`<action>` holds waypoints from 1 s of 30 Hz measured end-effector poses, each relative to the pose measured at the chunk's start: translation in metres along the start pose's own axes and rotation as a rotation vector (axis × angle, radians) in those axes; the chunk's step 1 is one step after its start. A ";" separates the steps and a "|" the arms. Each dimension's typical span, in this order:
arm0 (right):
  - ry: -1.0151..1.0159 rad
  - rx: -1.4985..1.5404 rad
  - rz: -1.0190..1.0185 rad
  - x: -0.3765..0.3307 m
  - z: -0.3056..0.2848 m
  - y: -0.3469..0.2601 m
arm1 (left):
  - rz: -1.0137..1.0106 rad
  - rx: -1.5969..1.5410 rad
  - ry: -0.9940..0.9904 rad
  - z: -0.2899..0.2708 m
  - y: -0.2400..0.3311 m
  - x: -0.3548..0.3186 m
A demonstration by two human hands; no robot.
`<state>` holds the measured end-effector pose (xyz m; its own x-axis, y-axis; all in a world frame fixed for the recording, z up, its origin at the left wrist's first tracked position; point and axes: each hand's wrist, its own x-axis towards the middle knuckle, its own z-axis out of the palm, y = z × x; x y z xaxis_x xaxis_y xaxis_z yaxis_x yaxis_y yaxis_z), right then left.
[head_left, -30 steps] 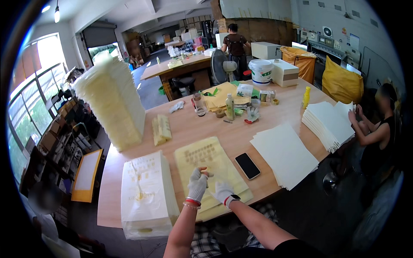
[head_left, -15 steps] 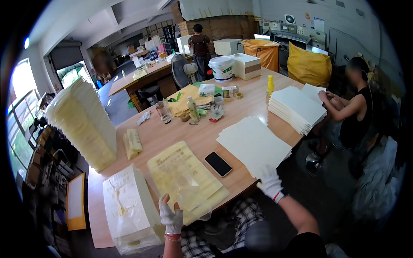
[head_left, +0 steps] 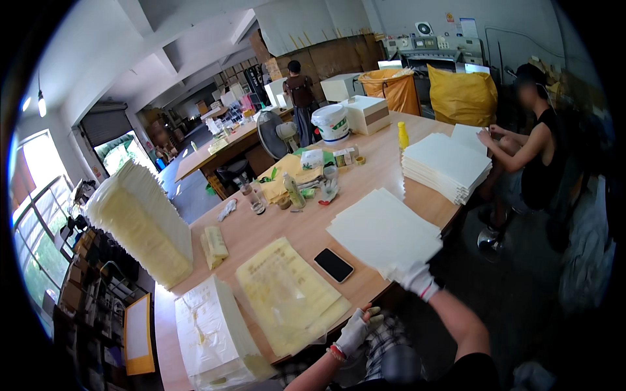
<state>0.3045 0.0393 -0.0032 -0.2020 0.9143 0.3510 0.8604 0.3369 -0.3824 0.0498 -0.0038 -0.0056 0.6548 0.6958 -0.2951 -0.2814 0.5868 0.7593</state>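
Observation:
My left hand (head_left: pixel 355 330), in a white glove with bare fingertips, hovers over my lap by the table's near edge. Its thumb and finger point forward, slightly apart, and nothing shows in them. At the near corner of a fanned stack of white sheets (head_left: pixel 385 228) is my right hand (head_left: pixel 416 280), also gloved; its fingers are blurred, so I cannot make out whether they grip the sheets. A black phone (head_left: pixel 334 265) lies left of that stack. Further left are yellowish plastic-wrapped sheets (head_left: pixel 287 293) and a wrapped white stack (head_left: pixel 212 332).
A tall yellowish stack (head_left: pixel 140 225) leans at the table's left. Bottles (head_left: pixel 293 190), a white bucket (head_left: pixel 331 124) and a box (head_left: pixel 366 115) stand further back. On the right, a seated person (head_left: pixel 535 143) handles sheets beside another white stack (head_left: pixel 447 166).
My left hand has moved right, from beside the wrapped stack to over my lap. My right hand stays at the white sheets' near corner. The view has shifted.

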 end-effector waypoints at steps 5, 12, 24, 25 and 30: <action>-0.023 0.241 -0.409 -0.047 -0.043 -0.121 | -0.186 -0.317 0.047 -0.022 0.004 0.003; 0.058 1.614 0.781 -0.114 0.057 -0.054 | -0.146 1.124 0.228 -0.025 0.029 -0.074; 0.378 1.219 0.590 -0.074 0.069 -0.172 | 0.775 1.810 0.647 -0.022 0.049 -0.106; 0.376 1.165 0.542 -0.070 0.063 -0.169 | 0.845 1.824 0.889 -0.030 0.065 -0.113; 0.466 0.972 0.324 -0.067 0.017 -0.171 | 0.425 1.550 1.058 -0.063 0.134 -0.123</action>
<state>0.1627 -0.0759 0.0247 0.3347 0.8857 0.3219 0.0692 0.3175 -0.9457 -0.1127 0.0149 0.0963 -0.0749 0.9528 0.2941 0.8827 -0.0739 0.4642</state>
